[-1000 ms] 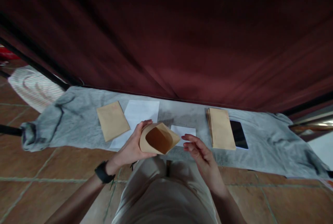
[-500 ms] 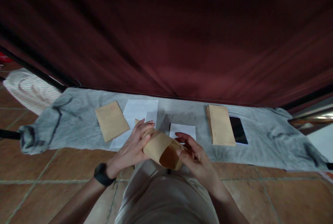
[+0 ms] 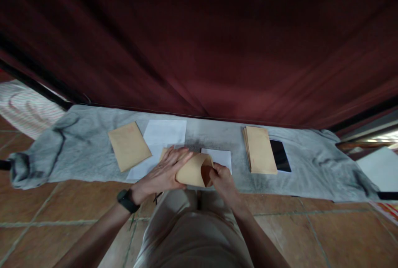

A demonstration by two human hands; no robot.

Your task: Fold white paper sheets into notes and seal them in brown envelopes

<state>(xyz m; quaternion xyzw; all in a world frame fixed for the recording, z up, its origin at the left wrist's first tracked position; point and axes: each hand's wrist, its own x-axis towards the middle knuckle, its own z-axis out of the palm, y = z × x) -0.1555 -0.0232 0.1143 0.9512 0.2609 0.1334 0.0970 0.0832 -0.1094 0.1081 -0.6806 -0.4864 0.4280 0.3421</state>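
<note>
My left hand [image 3: 163, 172] lies over a brown paper envelope [image 3: 194, 170] and presses it down onto the grey cloth [image 3: 77, 143]. The envelope's mouth gapes toward the right. My right hand [image 3: 222, 179] is closed at that opening, fingers pinching its edge or reaching inside; I cannot tell which. A small folded white paper [image 3: 219, 158] lies just behind the right hand. A larger white sheet [image 3: 163, 135] lies behind the left hand.
A single brown envelope [image 3: 128, 145] lies left of the white sheet. A stack of brown envelopes [image 3: 260, 149] and a dark phone [image 3: 280, 156] sit to the right. A dark red curtain [image 3: 199, 44] hangs behind. Tiled floor [image 3: 311, 235] and my knees are in front.
The envelope came down from mid-air onto the cloth. My left hand flattened over it, and my right hand moved from open beside it to closed at its mouth.
</note>
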